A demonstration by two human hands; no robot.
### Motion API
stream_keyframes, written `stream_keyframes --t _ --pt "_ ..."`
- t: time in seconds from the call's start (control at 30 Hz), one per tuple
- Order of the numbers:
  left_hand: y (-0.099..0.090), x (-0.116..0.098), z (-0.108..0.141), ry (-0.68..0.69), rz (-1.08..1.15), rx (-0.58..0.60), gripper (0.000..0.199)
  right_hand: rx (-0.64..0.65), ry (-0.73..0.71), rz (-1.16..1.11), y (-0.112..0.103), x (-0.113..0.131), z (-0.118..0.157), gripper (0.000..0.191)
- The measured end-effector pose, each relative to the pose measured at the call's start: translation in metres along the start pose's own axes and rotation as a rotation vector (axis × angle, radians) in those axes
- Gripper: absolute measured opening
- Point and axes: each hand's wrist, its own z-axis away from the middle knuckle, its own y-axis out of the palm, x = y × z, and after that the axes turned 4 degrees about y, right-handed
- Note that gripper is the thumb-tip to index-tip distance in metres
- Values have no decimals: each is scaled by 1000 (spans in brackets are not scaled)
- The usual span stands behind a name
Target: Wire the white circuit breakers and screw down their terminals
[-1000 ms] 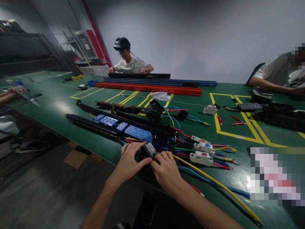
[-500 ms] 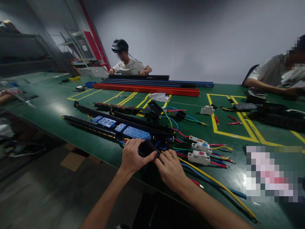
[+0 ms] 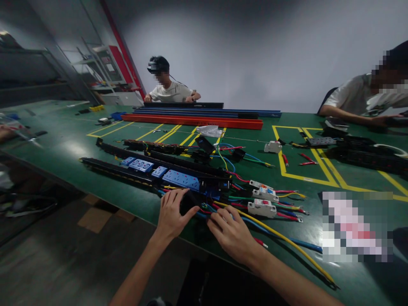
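My left hand [image 3: 172, 211] is closed around a black box-like part [image 3: 190, 202], thumb on the near side and fingers over the back. Its face is dark, and the palm covers some of it. Red, blue and green wires [image 3: 207, 207] show at its right end. My right hand [image 3: 230, 226] lies just to the right, fingers curled over these wires; its fingertips are partly hidden. A yellow wire [image 3: 270, 228] and a blue cable [image 3: 298, 242] run from there to the right. Behind my hands lies a black power strip with blue socket blocks [image 3: 181, 178].
White circuit breakers [image 3: 262, 208] with lugged wires lie right of the strip. More black strips [image 3: 114, 172] extend left. Orange [image 3: 191, 120] and blue rails lie at the back. Two people sit across the green table [image 3: 306, 182]. Its near edge runs below my hands.
The black part has tipped back toward my left palm. My right hand has drawn away from it, and the coloured wires between my hands now show. The view has shifted slightly.
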Motion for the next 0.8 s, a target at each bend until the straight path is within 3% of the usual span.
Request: stream_keyframes --t 0.13,0.27,0.43,0.57,0.8 --pt "-5 7 13 50 8 38 77 -56 -136 -15 -17 -6 18 25" --pt "-6 19 27 43 -1 68 96 -67 -74 -22 -29 -10 46 30" --pt "-4 57 28 -33 -32 110 75 -51 190 -44 -41 -25 77 23" --pt "0 87 17 9 -9 136 52 -3 301 -86 -49 -39 84 10" --pt "0 104 2 29 -2 170 56 34 350 -144 -48 -54 80 9"
